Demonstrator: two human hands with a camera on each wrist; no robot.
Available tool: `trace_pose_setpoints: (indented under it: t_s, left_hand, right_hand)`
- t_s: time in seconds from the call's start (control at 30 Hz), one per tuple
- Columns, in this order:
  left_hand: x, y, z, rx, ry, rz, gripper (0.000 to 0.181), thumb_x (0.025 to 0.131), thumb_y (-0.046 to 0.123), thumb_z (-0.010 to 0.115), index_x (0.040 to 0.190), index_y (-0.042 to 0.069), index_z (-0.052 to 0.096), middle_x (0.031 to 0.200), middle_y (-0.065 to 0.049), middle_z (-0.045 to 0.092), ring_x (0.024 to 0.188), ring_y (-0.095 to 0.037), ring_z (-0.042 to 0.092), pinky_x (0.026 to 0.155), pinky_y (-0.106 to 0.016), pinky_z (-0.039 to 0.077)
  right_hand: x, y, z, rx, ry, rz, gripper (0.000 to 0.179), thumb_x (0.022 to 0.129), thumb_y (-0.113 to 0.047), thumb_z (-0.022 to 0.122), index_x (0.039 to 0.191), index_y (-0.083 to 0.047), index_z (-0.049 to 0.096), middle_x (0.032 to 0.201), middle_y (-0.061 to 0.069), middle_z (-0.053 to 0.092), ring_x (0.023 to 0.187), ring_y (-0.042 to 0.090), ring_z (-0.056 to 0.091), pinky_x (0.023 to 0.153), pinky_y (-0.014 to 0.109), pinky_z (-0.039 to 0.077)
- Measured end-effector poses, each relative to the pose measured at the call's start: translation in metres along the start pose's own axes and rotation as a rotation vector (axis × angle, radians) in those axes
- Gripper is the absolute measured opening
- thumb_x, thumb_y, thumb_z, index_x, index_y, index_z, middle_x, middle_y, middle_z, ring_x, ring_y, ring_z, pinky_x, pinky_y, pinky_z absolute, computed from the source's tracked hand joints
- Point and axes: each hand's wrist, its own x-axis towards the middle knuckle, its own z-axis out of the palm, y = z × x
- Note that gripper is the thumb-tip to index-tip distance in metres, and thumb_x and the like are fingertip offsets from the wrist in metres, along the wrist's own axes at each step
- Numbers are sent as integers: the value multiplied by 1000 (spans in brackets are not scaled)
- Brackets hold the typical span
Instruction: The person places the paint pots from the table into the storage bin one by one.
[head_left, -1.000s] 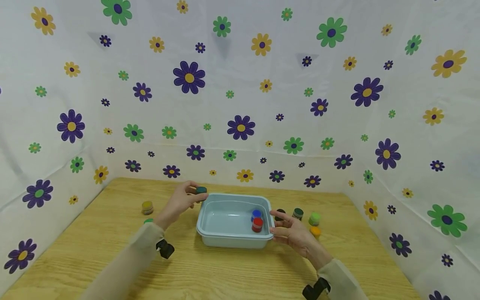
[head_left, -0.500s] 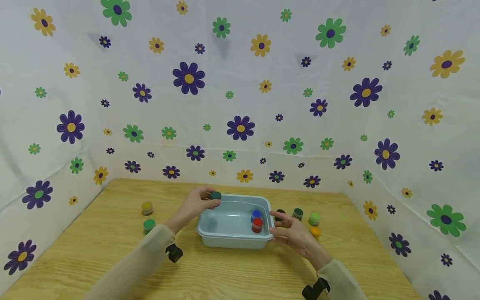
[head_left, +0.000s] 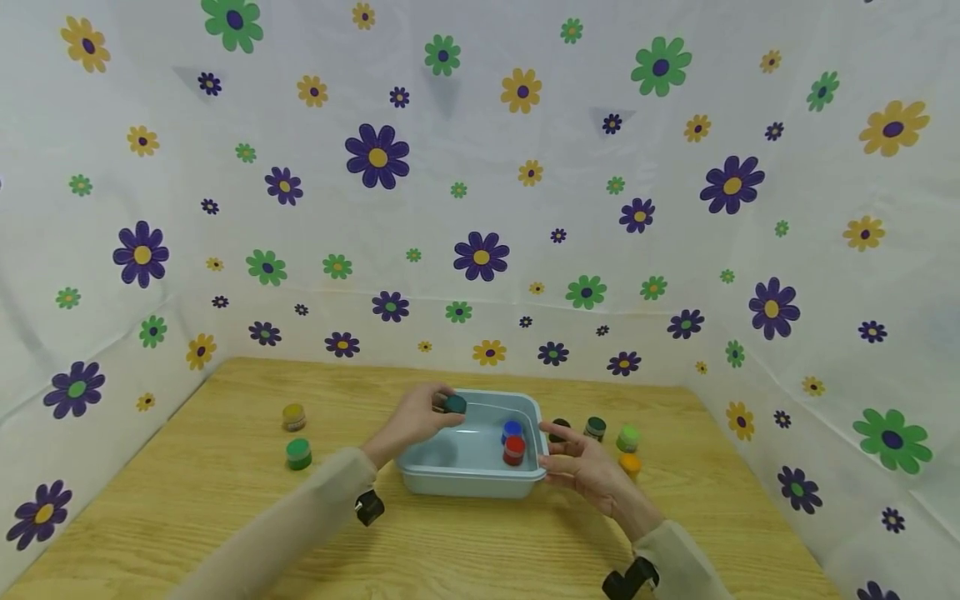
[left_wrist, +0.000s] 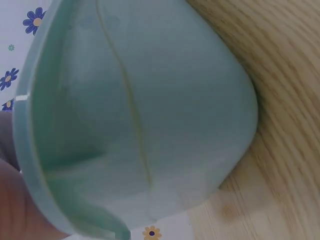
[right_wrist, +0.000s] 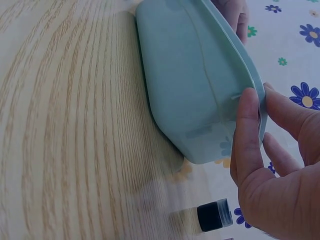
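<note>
My left hand point(head_left: 417, 418) pinches a small dark teal paint jar point(head_left: 455, 405) between thumb and fingers, over the left part of a light blue plastic basin point(head_left: 472, 486). In the left wrist view the basin's wall point(left_wrist: 185, 110) fills most of the picture, and the jar is hidden. My right hand point(head_left: 592, 475) grips the basin's right rim, its fingers on both sides of the edge in the right wrist view. Inside the basin, toward its right end, stand a blue jar point(head_left: 512, 431) and a red jar point(head_left: 514, 451).
Left of the basin stand a yellow jar point(head_left: 294, 417) and a green jar point(head_left: 298, 454) on the wooden table point(head_left: 450, 550). Beyond my right hand are a black jar point(head_left: 559, 429), a dark green jar point(head_left: 596, 428), a lime jar point(head_left: 628, 438) and an orange jar point(head_left: 630, 464). Flowered cloth surrounds the table.
My left hand has carried the dark teal jar rightward, from beside the basin's left back corner to over its inside. The green jar has come into full view. My right hand stays at the rim.
</note>
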Motion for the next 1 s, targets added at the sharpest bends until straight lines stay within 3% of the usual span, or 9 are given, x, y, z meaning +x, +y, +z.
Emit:
trace_pose_setpoints:
  t_s: [0.2,0.53,0.77,1.0]
  left_hand:
    - [6,4,10,-60,-69,-22,36,85,18,77,114,3,62,100,-11,69,83,-22,67,68,-32,58]
    - [14,9,28,-13,-146,18,33,86,17,76,114,3,65,90,-8,71,78,-33,70,60,-29,54]
    - [18,9,41,14,-174,19,31,86,13,75,112,0,64,90,-11,70,73,-31,71,59,-32,57]
    - [20,5,45,-94,-281,-56,34,83,5,76,112,-3,61,89,-14,68,74,-33,71,61,-39,60]
  right_hand:
    - [0,0,-1,5,-10,-2,72,86,-8,74,149,-7,40,116,16,51,88,19,66,82,31,59]
    - [1,1,-1,1,2,5,73,85,-9,76,149,-9,41,116,16,51,89,20,66,83,33,59]
    - [1,1,-2,2,-7,3,73,86,-8,75,149,-7,39,115,16,51,90,19,66,84,33,59]
    - [1,1,-1,2,-1,7,72,85,-9,75,149,-9,41,117,16,50,90,20,66,84,34,59]
